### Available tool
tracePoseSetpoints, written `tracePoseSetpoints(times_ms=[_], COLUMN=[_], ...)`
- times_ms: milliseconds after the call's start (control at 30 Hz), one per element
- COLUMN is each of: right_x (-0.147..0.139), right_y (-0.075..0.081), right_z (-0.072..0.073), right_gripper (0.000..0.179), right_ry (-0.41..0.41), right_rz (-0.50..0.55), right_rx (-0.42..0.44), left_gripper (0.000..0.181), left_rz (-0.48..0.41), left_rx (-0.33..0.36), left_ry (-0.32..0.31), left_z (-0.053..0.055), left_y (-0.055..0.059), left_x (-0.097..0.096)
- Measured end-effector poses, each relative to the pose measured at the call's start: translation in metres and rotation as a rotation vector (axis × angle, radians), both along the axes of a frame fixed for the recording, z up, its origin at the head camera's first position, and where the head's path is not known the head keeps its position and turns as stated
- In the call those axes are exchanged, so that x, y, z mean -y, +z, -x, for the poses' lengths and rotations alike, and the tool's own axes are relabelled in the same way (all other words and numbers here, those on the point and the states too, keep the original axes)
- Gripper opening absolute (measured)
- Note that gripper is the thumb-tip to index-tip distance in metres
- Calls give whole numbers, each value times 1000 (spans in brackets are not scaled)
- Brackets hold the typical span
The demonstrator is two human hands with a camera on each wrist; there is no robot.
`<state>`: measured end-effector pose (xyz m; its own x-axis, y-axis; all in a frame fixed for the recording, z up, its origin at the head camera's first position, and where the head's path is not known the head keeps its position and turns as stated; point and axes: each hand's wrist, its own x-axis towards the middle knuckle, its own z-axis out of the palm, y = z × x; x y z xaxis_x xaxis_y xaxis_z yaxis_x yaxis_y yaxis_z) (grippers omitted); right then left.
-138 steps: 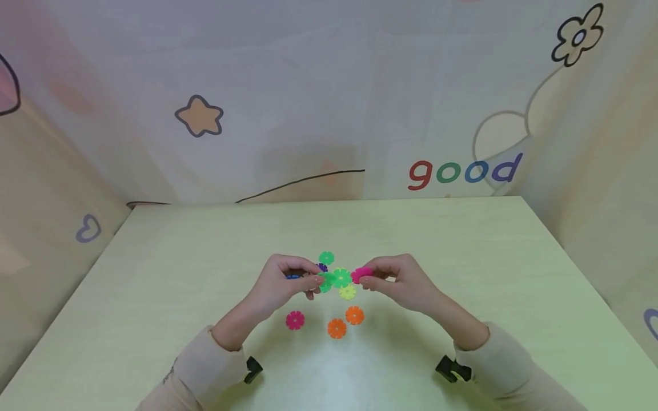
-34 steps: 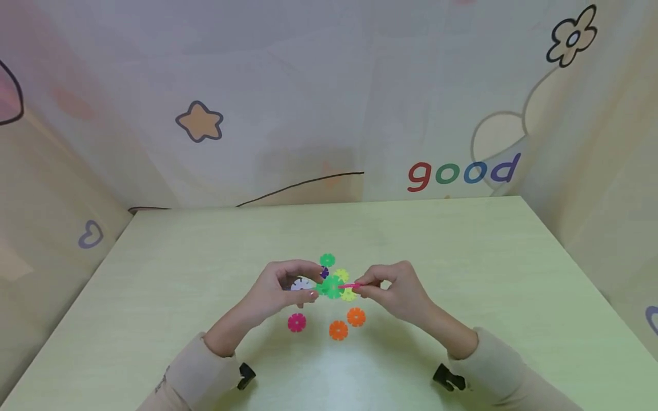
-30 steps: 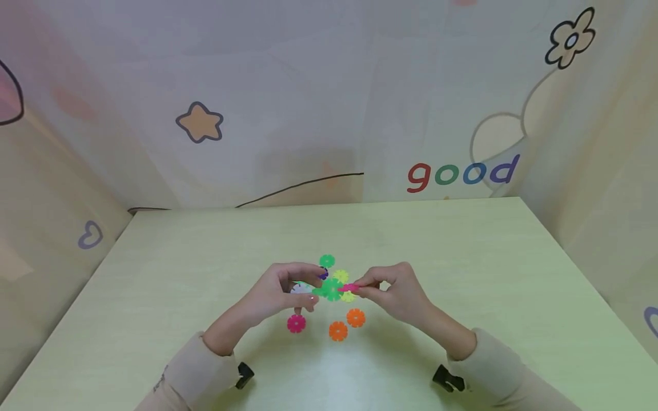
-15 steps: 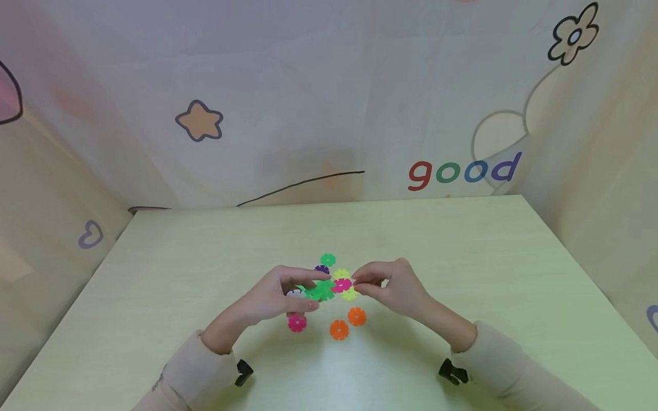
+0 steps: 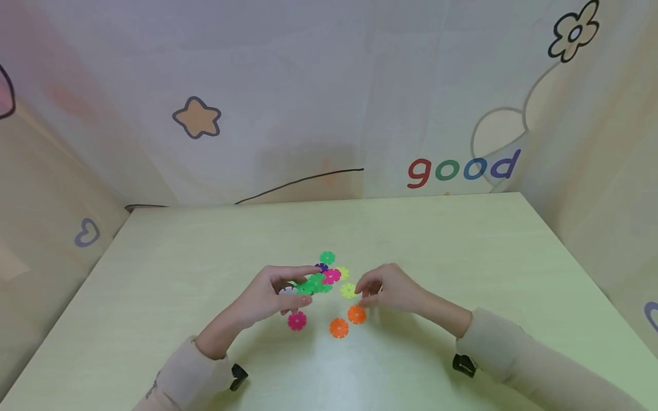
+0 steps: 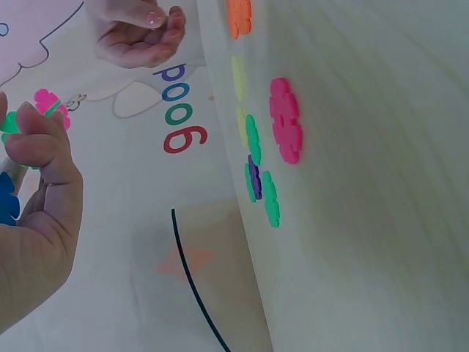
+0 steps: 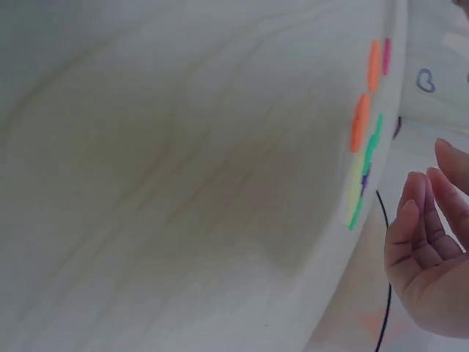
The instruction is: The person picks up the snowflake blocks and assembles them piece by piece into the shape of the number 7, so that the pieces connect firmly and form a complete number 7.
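Observation:
My left hand pinches a chain of slotted plastic snowflake discs above the table. In the head view a white disc sits within the palm, green discs lie between finger and thumb, and a pink disc is fitted on the far end. A blue disc of the chain shows by the palm in the left wrist view. My right hand hovers beside the chain with loosely bent fingers and nothing in them, near a yellow disc and an orange disc.
Loose discs lie on the pale table: a far green disc, a purple disc, a second yellow disc, a nearer orange disc and a pink disc. A printed curtain stands behind.
The pink disc, earlier pinched by my right hand, is now joined to the green end of the chain. My right hand has let go and drawn away; the left has shifted slightly left.

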<state>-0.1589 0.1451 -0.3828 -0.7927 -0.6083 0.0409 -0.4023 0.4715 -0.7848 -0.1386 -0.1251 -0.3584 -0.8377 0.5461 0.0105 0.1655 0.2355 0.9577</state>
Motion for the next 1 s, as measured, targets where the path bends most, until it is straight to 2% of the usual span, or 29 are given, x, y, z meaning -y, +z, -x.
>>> tracePoseSetpoints(times_ms=[133,200,400,533,700,1000], right_x=[0,-1,0,3,6,7], right_y=[-10,-15,-24,-26,-25,-22], right_z=[2,2,2,2,2,-2], right_gripper=[14,16,20,19,17,23], right_ry=[9,17,64,97,100,55], right_rz=[-60,-81,-125,-147,-176,-224], right_rx=[39,58,41,-11,-45,-4], left_gripper=[50,50,46,45,39,32], left_rz=[-12,-24,-128,-164,-202,-335], left_rx=[-16,-2,139,177,210,293], left_ry=[9,22,60,69,50,10], left_z=[0,0,2,3,4,4], left_y=[-1,-1,-3,-4,-4,-3], left_x=[-1,-2,-4,-3,-5,-6])
